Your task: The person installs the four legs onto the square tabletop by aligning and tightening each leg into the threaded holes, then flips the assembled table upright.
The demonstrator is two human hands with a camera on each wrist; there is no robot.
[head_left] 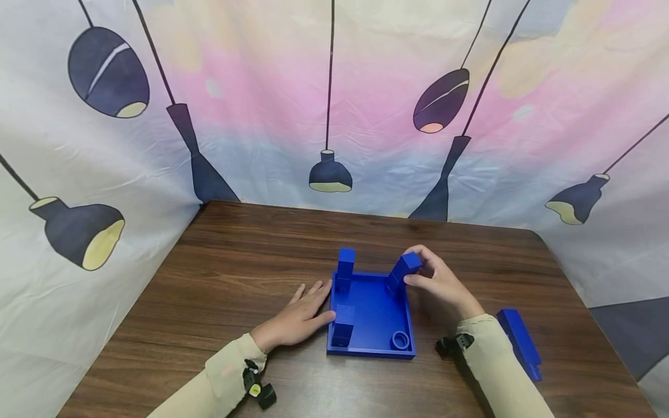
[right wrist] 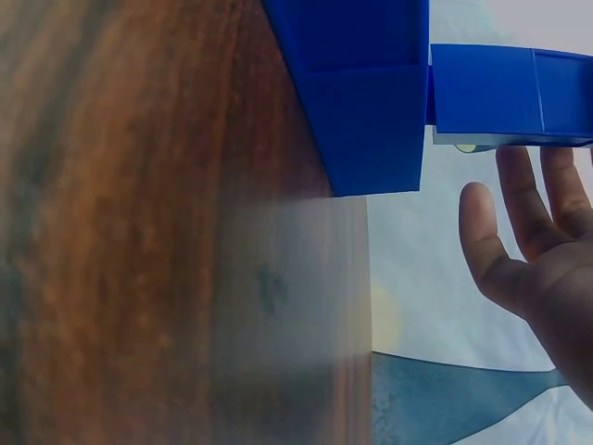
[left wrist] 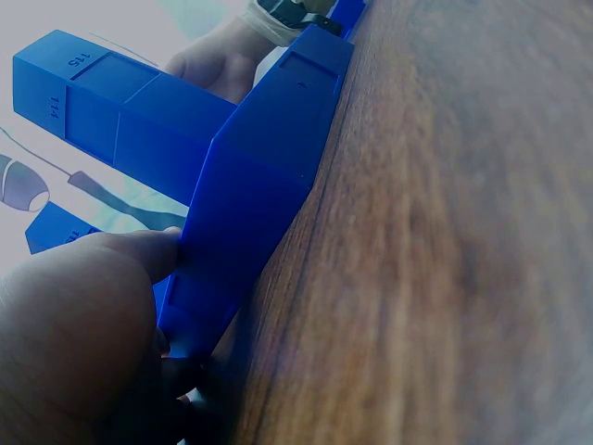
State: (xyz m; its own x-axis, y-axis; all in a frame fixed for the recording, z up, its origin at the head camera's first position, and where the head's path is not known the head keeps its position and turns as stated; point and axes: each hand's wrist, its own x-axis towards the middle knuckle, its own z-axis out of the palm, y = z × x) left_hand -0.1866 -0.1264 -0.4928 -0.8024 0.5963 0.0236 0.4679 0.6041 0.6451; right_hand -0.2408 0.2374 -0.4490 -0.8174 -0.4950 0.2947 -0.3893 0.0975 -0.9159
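Note:
A square blue tray (head_left: 373,313) with a low rim lies on the table. Blue square posts stand at its corners: a back-left post (head_left: 345,267), a front-left post (head_left: 343,325) and a back-right post (head_left: 403,270). A small blue ring (head_left: 400,341) sits in the front-right corner. Along the tray's left side rests my left hand (head_left: 295,319), fingers extended and thumb touching the rim near the front-left post. My right hand (head_left: 439,283) grips the back-right post between thumb and fingers; that post looks tilted in the head view. In the right wrist view, several fingers (right wrist: 528,199) lie beside it.
Another long blue post (head_left: 520,341) lies on the wooden table (head_left: 251,249) beside my right forearm. A printed cloth backdrop (head_left: 272,116) with lamp pictures hangs behind the table's far edge.

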